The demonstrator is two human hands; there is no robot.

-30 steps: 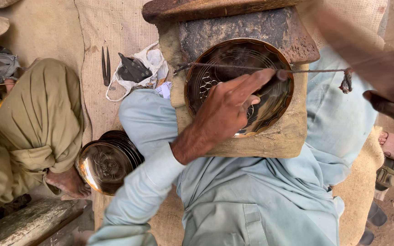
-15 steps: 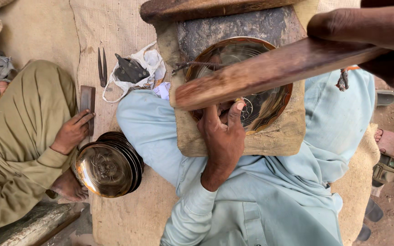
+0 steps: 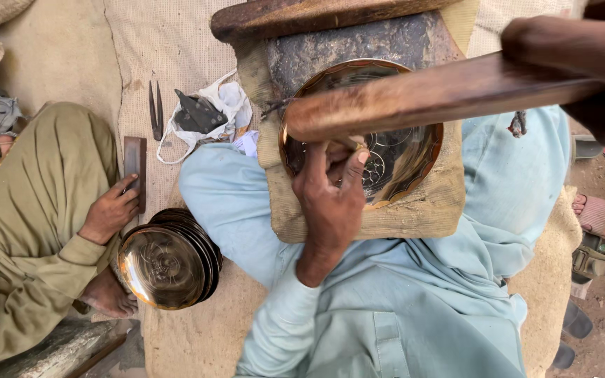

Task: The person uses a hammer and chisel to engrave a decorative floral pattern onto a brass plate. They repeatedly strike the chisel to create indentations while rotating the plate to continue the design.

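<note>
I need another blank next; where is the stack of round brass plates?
In the head view, the stack of round brass plates sits lower left on the ground mat, between the olive-clad co-worker and the light-blue trouser knee.

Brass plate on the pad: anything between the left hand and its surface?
Nothing visible. The left hand rests on the brass plate, fingers pinching a small tool whose tip is hidden. The wooden mallet, in the right hand, crosses above the plate's upper half, just beyond the fingers.

Left hand (image 3: 332,192) on engraved brass plate (image 3: 400,157), wooden mallet (image 3: 442,94) in right hand (image 3: 582,49).
</note>
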